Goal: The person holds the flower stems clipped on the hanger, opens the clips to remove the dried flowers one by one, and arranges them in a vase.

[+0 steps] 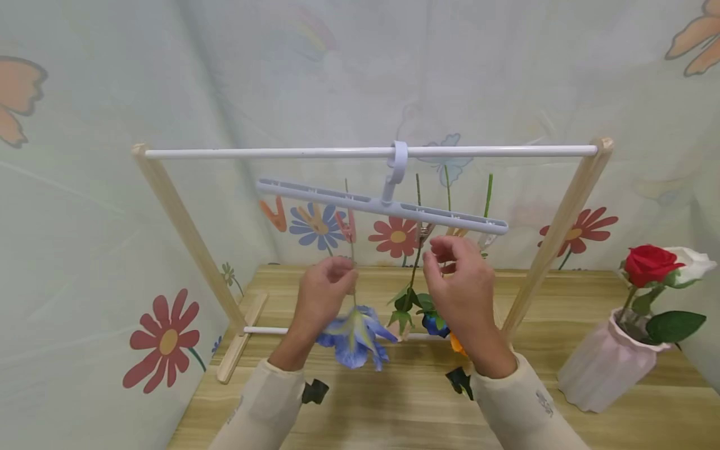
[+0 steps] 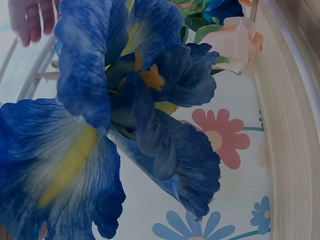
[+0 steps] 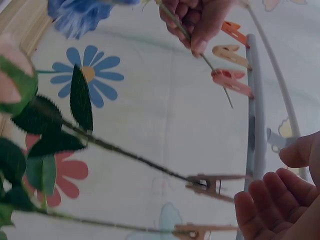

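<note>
A light grey clip hanger hangs tilted, its right end lower. My left hand pinches the stem of a blue iris, which hangs head down. In the right wrist view, that stem passes through a pink clip; the iris petals fill much of the left wrist view. My right hand, fingers loosely bent and holding nothing, is beside a brown clip that grips a pale pink rose's stem. Another wooden clip grips a green stem.
A white rod on a wooden frame carries the hanger. Orange and beige clips hang at its left without stems. On the right, a pink vase holds a red rose and a white rose.
</note>
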Tool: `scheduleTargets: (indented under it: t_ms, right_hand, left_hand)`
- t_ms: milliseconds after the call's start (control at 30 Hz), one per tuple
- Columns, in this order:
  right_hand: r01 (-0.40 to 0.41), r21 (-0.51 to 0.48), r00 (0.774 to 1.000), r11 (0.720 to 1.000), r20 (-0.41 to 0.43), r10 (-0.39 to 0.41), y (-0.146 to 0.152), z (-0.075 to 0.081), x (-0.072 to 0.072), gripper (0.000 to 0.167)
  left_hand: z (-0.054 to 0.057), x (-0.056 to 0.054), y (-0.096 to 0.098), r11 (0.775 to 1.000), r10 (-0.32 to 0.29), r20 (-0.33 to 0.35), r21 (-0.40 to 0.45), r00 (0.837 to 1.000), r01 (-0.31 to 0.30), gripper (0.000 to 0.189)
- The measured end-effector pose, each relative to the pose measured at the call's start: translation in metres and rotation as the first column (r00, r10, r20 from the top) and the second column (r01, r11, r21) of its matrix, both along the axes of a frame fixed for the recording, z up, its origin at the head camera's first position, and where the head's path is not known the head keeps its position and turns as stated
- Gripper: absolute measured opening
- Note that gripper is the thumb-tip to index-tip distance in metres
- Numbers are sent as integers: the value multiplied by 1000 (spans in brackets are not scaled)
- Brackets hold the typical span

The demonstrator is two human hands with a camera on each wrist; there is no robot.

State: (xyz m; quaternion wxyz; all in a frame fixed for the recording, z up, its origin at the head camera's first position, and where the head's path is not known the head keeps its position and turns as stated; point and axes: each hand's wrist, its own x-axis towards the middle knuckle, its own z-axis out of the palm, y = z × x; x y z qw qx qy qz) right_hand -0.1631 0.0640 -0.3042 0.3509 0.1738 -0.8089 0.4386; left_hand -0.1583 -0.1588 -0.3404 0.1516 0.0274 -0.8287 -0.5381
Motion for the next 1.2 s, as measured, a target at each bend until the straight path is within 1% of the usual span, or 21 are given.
scheduleTargets:
  t_ms: [100,267,333,467,533,633,733,867,967,1200]
  right_hand:
    - [-43,0,999,999,1,43,-15,1,-4,22]
    - [-92,11,996,996,-14,92,-37,3,-10,20]
    - [-108,7,994,994,-15,109,-45,5,-12,20]
    - [-136,-5,991,991,8,136,-63,6,-17,27]
    - [-133,3,991,991,26,133,-73,6,-18,30]
    - [-109,27,993,994,41,107,-88,6,-20,35]
    - [-81,31,996,996,41,80,-99,8,-20,34]
    - [-38,23,999,999,1,38,-107,10,-20,28]
    - [-14,13,999,1000,-29,14,-109,10,-21,27]
    - [13,2,997,1000,-78,-13,-112,6,-25,26]
  left_hand:
    - [0,2,1,1000,-2,-3,0,1000,2,16]
    - [0,3,2,1000,-24,-26,5,999,25,18]
    - [0,3,3,999,-31,-32,16,999,32,18]
    - [1,4,6,997,-51,-46,58,998,54,14]
    - [0,3,7,994,-63,-55,81,997,67,14]
    - [-2,3,9,993,-70,-61,96,996,76,13]
    - [-3,3,10,993,-67,-54,90,996,72,13]
    - [-3,4,10,995,-63,-48,79,997,66,14]
    - [-3,4,11,996,-59,-52,71,997,63,15]
    - [-3,5,14,997,-39,-57,66,998,43,12]
